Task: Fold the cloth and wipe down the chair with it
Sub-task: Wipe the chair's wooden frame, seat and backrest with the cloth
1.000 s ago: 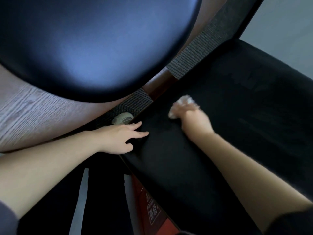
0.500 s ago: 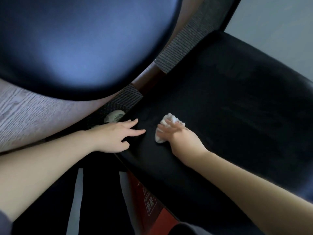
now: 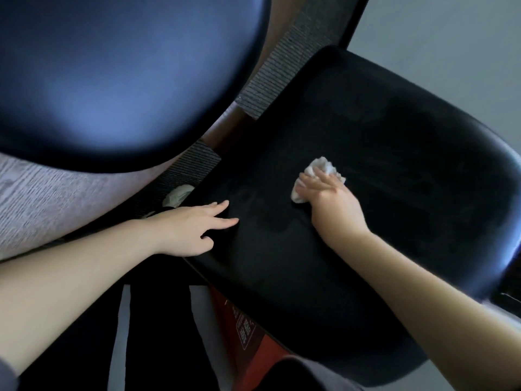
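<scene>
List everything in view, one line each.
chair seat: one, black, centre and right
cloth: one, white, bunched on the chair seat
rounded seat: one, dark blue, upper left
wood-grain surface: one, pale grey, left
ribbed strips: two, grey, between the two seats
crumpled wad: one, off-white, by the chair seat's left edge
printed box: one, red, bottom centre
left hand: one, fingers straight, on the seat's edge
right hand: one, pressing the cloth

White print on red box [image 3: 260,355] (unreadable).
</scene>
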